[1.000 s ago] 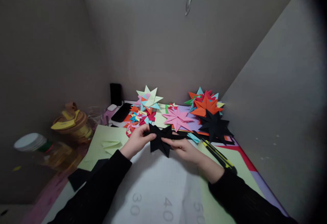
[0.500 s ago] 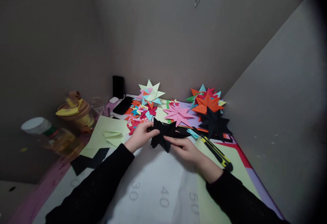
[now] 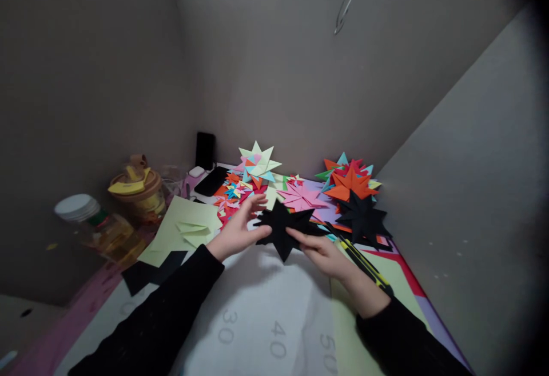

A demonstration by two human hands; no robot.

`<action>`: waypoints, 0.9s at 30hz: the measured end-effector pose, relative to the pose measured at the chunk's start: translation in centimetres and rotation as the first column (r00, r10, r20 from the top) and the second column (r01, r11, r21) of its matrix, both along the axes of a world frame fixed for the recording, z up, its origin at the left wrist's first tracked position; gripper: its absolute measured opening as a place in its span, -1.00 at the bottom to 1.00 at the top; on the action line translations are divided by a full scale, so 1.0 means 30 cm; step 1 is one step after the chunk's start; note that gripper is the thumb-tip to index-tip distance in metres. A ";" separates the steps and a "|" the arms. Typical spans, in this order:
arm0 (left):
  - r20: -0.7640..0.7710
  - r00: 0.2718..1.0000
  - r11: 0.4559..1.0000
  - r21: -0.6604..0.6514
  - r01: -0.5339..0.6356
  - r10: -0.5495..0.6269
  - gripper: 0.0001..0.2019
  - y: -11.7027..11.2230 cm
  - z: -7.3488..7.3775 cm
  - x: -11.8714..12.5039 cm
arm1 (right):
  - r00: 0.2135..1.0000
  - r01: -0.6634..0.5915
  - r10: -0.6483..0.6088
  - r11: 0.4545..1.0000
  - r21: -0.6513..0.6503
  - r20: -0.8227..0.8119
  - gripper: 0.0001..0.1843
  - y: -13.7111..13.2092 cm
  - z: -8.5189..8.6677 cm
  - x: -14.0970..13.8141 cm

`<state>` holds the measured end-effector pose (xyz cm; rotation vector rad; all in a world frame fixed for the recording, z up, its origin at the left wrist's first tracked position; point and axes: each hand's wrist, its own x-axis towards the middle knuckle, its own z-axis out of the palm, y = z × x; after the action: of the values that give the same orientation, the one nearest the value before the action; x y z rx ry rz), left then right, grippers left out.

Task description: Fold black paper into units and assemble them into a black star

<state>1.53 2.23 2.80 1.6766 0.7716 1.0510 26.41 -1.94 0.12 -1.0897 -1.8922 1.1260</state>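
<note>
Fingers of the left hand [image 3: 240, 230] had spread off the black paper star [image 3: 281, 233] since half a second before, when they pinched its upper-left edge; the thumb remained against its left side. Turned a little too, the star stood between the hands near the middle of the surface [image 3: 253, 302]. Its right side was held by the right hand [image 3: 323, 256], index finger along its face, thumb hidden.

White covering printed 30, 40 and 50 lay nearest the person, and grey walls [image 3: 266, 90] closed in the corner, with a thin wire [image 3: 343, 16] hanging high up. Behind the held star were a pink star [image 3: 302, 196], an orange star [image 3: 351, 183] and a second black one [image 3: 363, 219]. A yellow-edged cutter [image 3: 366, 264] lay just beside the right forearm. At left, a pale green sheet [image 3: 165, 222] lay near a brown-lidded cup [image 3: 137, 190] and a white-capped jar [image 3: 105, 227]; the left sleeve partly covered black paper [image 3: 158, 273].
</note>
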 end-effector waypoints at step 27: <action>-0.831 0.462 0.911 0.398 0.106 0.309 -0.59 -0.013 -0.231 -0.108 | 0.951 0.015 -0.216 0.747 -0.665 -0.222 -0.67 0.263 -0.075 -0.286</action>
<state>-1.70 1.83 -4.13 2.6202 1.4074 0.2932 17.84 5.94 -2.14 -1.2944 -1.1821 1.8410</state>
